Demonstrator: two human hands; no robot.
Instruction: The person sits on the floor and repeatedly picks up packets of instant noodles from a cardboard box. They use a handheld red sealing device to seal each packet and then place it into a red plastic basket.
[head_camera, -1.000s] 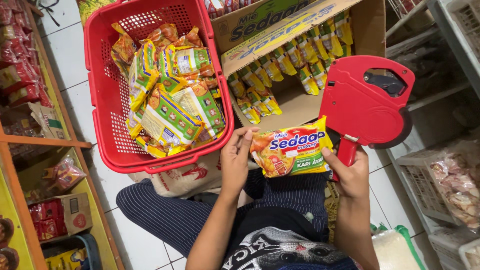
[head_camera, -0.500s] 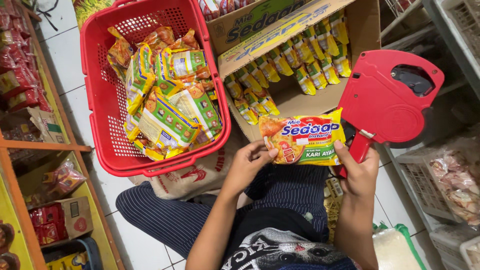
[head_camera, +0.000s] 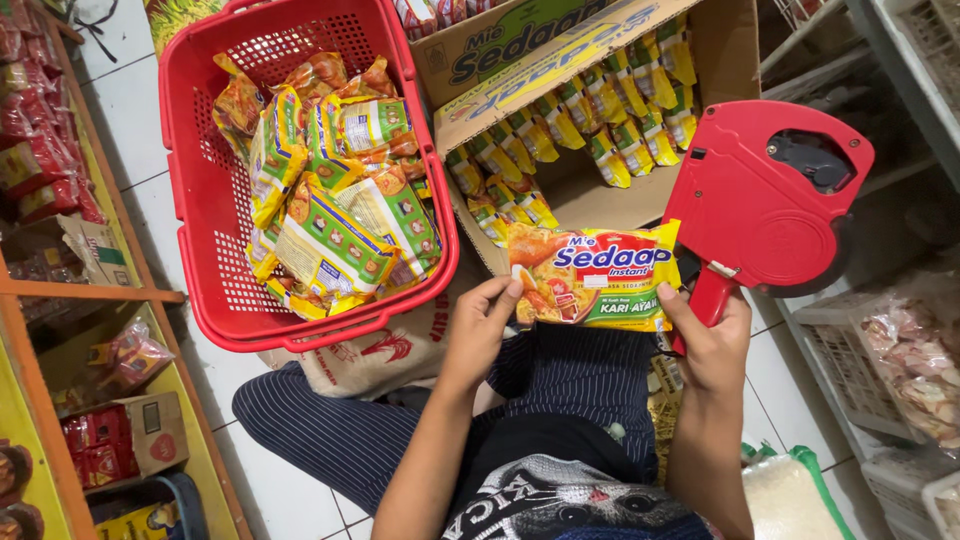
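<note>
My left hand (head_camera: 482, 330) pinches the lower left corner of a yellow and green instant noodle packet (head_camera: 592, 277), held flat above my lap. My right hand (head_camera: 712, 340) grips the handle of a red price label gun (head_camera: 765, 200), whose nose rests against the packet's right edge. A red plastic basket (head_camera: 225, 250) on the floor to my left holds several similar noodle packets (head_camera: 340, 200). An open cardboard box (head_camera: 560, 60) ahead holds rows of upright packets (head_camera: 600, 130).
A printed sack (head_camera: 385, 350) lies under the basket by my striped trouser leg. Wooden shelves (head_camera: 60, 300) with red snack bags line the left. White wire racks (head_camera: 880, 350) with bagged goods stand at the right. White tiled floor (head_camera: 130, 130) shows between.
The packet and label gun have risen slightly toward the box, and the gun's nose has closed in on the packet's right edge. The camera has come closer to the hands.
</note>
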